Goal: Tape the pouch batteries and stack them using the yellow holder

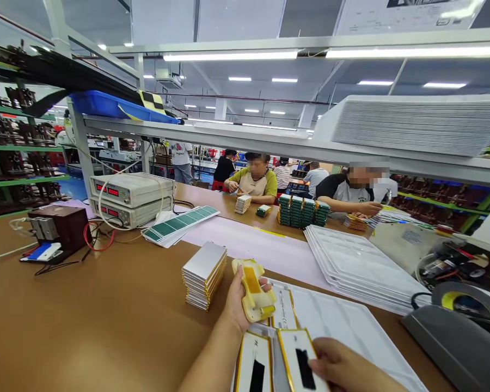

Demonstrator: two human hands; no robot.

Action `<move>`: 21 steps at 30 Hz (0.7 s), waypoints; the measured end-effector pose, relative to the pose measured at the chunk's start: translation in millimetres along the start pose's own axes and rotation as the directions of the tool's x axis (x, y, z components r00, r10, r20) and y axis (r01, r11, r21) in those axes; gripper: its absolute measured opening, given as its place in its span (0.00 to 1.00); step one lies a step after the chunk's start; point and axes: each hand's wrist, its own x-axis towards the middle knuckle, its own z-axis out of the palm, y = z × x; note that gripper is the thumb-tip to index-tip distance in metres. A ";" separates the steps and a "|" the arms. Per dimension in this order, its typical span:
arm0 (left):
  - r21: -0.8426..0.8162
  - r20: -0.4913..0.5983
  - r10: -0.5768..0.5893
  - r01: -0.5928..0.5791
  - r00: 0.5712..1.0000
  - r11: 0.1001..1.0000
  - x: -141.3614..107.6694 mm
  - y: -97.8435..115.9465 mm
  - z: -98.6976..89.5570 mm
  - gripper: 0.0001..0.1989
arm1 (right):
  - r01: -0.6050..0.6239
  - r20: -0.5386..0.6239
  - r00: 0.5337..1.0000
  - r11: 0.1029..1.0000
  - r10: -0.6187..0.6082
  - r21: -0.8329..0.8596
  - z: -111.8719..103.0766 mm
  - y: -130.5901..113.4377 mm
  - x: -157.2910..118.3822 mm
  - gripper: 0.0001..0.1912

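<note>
White with a yellow edge, a flat pack (288, 348) bearing a black strip (304, 368) is pinched in my right grip (335, 359). A similar pack (251, 348) lies at its nine o'clock. At its eleven o'clock, my left grip (237, 305) is wrapped around a yellow fixture (253, 288). Between the fixture's nine and ten o'clock, a silvery stack (204, 275) stands on the brown desk (118, 321).

Over on our left, the upper meter (145, 186) sits on the lower meter (112, 213); here's our battery stack (204, 277), just left of the tray (338, 321), spare trays (359, 261) piled behind, tape dispenser (453, 337) off right.
</note>
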 end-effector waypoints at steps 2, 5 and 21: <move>-0.005 0.032 -0.002 0.002 1.000 1.000 -0.8 -0.2 0.4 0.26 | 0.097 -0.071 0.993 0.995 -0.096 0.016 -21.6 -10.6 2.2 0.16; -0.018 0.130 -0.075 0.078 0.989 0.997 -4.3 -1.0 3.5 0.27 | 0.211 -0.225 0.951 0.977 -0.213 -0.031 -44.2 -39.0 17.8 0.16; -0.058 0.214 -0.060 0.074 0.975 0.996 -1.8 2.2 -0.5 0.28 | -0.163 -0.407 0.862 0.595 -0.302 -0.787 -47.5 -80.0 66.4 0.14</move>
